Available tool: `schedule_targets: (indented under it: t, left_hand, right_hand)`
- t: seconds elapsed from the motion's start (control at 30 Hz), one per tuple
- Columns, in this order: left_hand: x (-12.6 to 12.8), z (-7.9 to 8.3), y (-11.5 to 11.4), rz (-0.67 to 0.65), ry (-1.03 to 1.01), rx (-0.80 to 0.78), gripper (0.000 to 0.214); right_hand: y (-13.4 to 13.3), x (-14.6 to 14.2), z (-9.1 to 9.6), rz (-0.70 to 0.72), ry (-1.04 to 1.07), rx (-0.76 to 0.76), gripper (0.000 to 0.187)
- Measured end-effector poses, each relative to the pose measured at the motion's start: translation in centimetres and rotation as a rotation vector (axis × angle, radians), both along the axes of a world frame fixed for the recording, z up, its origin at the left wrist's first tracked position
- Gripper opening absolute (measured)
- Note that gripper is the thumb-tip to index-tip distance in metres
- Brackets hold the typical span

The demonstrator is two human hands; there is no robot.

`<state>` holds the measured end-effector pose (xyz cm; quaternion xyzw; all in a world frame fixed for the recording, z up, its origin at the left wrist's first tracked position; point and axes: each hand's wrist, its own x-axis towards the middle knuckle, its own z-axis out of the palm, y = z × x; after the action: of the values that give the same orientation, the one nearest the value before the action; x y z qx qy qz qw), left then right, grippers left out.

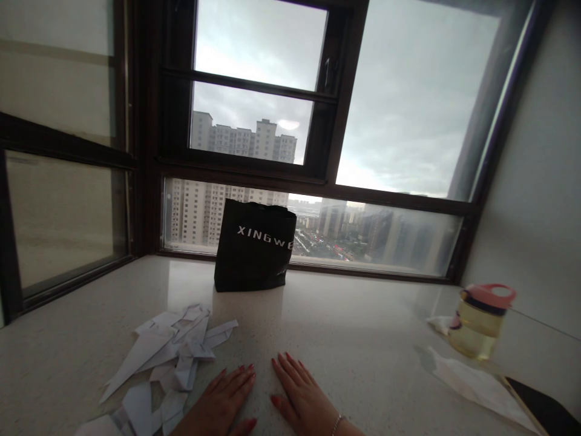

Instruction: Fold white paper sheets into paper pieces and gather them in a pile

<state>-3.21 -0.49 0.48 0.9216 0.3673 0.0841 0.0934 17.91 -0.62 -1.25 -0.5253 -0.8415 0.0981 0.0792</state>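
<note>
Windowsill (363, 339), near edge: both hands palm down, side by side with a gap between. Left hand (227, 396) and right hand (302, 393) look released, fingers straight, grasping nothing. We read the flat pose as rest, the sill taking the hands' weight. Bracelet (336, 425) on the right wrist.

Folded white papers (184, 350): loose heap toward the left end of the windowsill, running to the near edge, just beside the left hand. We cannot tell whether wrist and paper touch. Pieces overlap at all angles; we judge them dropped together, not sorted, and within easy reach.

Black bag (254, 254): upright near the far edge, left of centre, before the lower window pane (390, 236). Mouth up, lettering facing us. We suppose its stiff sides and flat base hold it standing; nothing grips it.

Right end, well apart from the hands: bottle (479, 324), pink lid up, pale liquid inside, standing by the wall (535, 242), perhaps kept aside. White sheet (481, 381) lies in front of it; a dark flat object (542, 404) sits at the near right corner, too cut off for us to name.
</note>
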Motion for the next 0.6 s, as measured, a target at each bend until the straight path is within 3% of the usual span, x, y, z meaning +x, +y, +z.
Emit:
schedule_targets:
  t: [0.6]
  left_hand:
    - [0.12, 0.01, 0.18, -0.007, 0.058, 0.013, 0.055]
  right_hand:
    - [-0.08, -0.08, 0.08, -0.002, -0.027, -0.005, 0.062]
